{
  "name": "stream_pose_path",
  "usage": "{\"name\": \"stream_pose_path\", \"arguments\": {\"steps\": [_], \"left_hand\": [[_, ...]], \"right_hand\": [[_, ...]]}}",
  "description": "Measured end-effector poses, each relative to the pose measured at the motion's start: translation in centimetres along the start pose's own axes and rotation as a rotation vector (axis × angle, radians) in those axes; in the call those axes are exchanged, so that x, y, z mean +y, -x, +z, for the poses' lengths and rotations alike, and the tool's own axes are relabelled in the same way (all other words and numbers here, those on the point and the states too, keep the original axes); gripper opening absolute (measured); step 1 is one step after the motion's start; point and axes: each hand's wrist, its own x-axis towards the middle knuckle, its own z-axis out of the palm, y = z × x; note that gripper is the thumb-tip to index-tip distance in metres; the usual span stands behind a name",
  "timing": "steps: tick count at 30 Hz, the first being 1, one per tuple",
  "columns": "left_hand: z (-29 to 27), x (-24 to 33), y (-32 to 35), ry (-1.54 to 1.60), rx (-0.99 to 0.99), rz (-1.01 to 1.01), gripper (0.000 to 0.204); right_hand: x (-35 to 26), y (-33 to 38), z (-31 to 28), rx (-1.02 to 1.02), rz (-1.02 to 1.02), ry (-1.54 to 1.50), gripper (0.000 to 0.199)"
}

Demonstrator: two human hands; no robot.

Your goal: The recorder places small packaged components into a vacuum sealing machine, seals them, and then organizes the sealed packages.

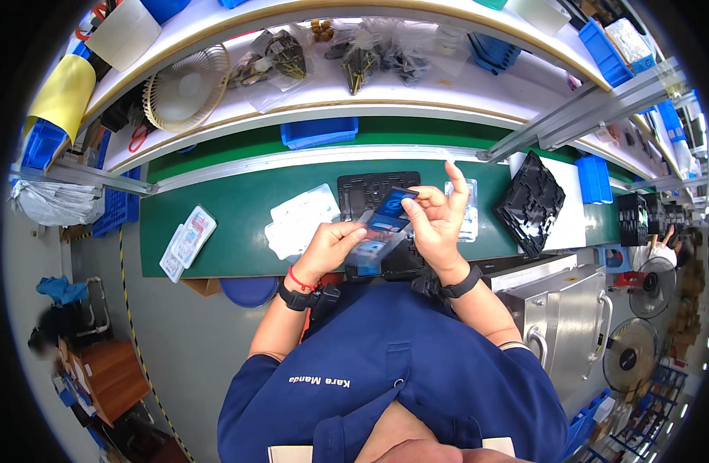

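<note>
In front of my chest, above the green bench (pixel 238 185), my right hand (pixel 441 224) pinches the upper end of a dark blue printed card (pixel 393 207) between thumb and finger, its other fingers raised. My left hand (pixel 331 245) grips a clear plastic sleeve (pixel 373 245) by its side, thumb on top. The card's lower part overlaps the sleeve; I cannot tell how far inside it lies. Beneath both hands is a black moulded tray (pixel 360 187), partly hidden. White printed packs (pixel 304 220) lie left of it, and a clear pack (pixel 469 212) sits partly behind my right hand.
Two clear packs (pixel 188 241) overlap at the bench's left. Stacked black trays (pixel 530 204) stand at the right, near a blue bin (pixel 593 179). Shelves (pixel 447 100) with bagged parts span the back. A metal cabinet (pixel 559 316) stands beside me at the right.
</note>
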Motion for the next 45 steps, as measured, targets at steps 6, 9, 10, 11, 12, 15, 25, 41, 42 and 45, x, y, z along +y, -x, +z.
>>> {"name": "stream_pose_path", "arguments": {"steps": [6, 9, 10, 11, 12, 15, 25, 41, 42, 45], "left_hand": [[0.5, -1.8, -1.0, 0.291, 0.031, -0.012, 0.030], [1.2, -0.2, -2.2, 0.611, 0.023, 0.072, 0.036], [1.4, 0.8, -2.6, 0.801, 0.006, 0.164, 0.039], [1.2, 0.4, -3.0, 0.854, -0.022, 0.215, 0.044], [1.3, 0.6, -3.2, 0.854, -0.029, 0.213, 0.044], [1.6, 0.9, -4.0, 1.084, 0.045, 0.172, 0.051], [5.2, 1.6, -5.2, 1.260, 0.033, 0.108, 0.049], [9.3, -1.2, -8.1, 1.161, -0.165, -0.055, 0.037], [9.6, -3.0, -8.6, 1.051, -0.099, -0.161, 0.047], [12.0, -6.8, -10.1, 0.857, -0.076, -0.246, 0.061]], "right_hand": [[-0.3, 0.1, -0.6, -0.114, -0.015, 0.248, 0.073], [-0.9, 0.3, -1.1, 0.032, -0.267, 0.383, 0.062], [-1.1, 0.7, -1.6, 0.034, -0.268, 0.383, 0.062], [-1.1, 1.2, -2.4, -0.005, -0.216, 0.525, 0.050], [-1.2, 1.8, -2.8, -0.041, -0.162, 0.669, 0.038], [-0.4, 3.3, -2.4, -0.028, -0.010, 0.631, 0.015], [1.4, 4.3, -2.1, 0.150, -0.036, 0.846, 0.019], [-0.9, 5.2, -5.8, 0.390, 0.276, 0.703, 0.032], [-1.6, 5.4, -6.2, 0.369, 0.310, 0.784, 0.032], [-2.9, 7.7, -9.4, 0.344, 0.293, 0.972, 0.038]]}}
